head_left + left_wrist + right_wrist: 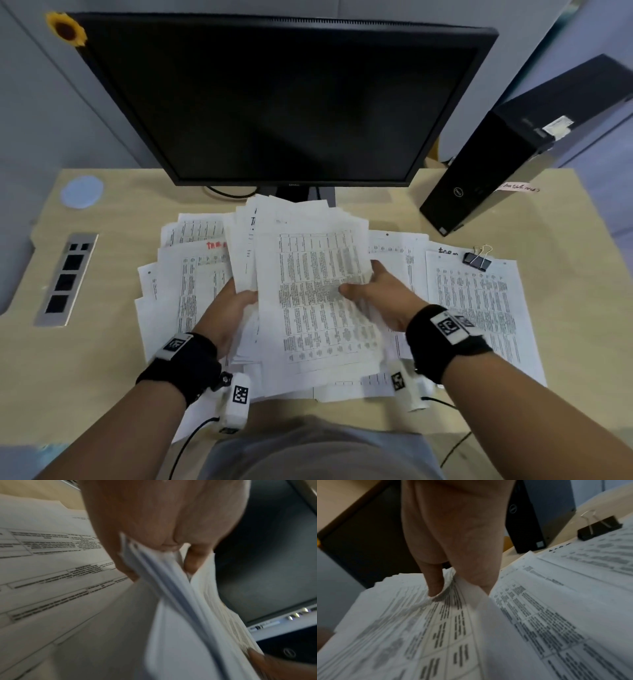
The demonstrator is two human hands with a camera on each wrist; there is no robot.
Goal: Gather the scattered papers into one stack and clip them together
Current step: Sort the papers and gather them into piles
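An uneven bundle of printed papers (308,274) is held up over the desk middle, its sheets fanned. My left hand (236,301) grips its left edge, thumb on top, and the left wrist view shows fingers pinching the bundle (171,588). My right hand (370,291) pinches the right edge, thumb pressed on the top sheet (436,588). More loose papers (178,284) lie spread on the desk to the left and underneath. Another sheet (479,301) lies at the right. A black binder clip (477,260) sits at that sheet's top edge, also seen as the clip (599,527) in the right wrist view.
A dark monitor (274,102) stands right behind the papers. A black computer tower (496,164) stands at the back right. A round white lid (82,192) and a metal socket panel (66,279) sit at the left of the wooden desk (565,240).
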